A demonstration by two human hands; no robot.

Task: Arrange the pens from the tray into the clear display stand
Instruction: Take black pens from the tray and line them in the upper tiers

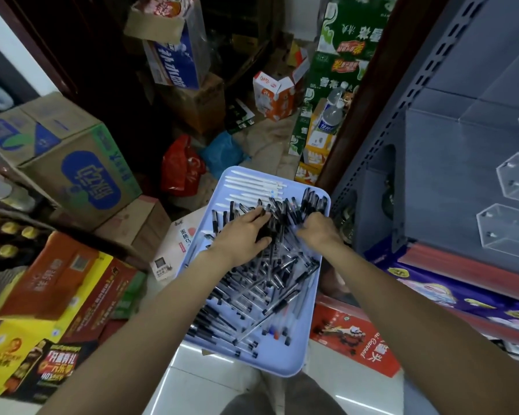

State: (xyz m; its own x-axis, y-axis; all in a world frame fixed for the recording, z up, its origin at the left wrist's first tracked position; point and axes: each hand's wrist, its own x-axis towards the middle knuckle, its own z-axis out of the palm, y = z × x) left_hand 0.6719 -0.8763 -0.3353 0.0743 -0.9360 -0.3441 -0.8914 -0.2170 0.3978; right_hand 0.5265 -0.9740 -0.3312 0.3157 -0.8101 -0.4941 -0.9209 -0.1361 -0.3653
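A pale blue tray sits low in front of me, heaped with several clear-barrelled black-capped pens and a few white pens at its far end. My left hand lies on the pile with its fingers curled around a bunch of black pens. My right hand reaches into the pile just to the right, fingers bent down among the pens; what they hold is hidden. The clear display stand, with several empty hexagonal pockets, hangs on the grey shelf panel at the right.
Cardboard drink cartons stack at the left, with coloured boxes below them. Red and blue bags lie on the floor beyond the tray. A red box and a purple box sit under the grey perforated shelf upright.
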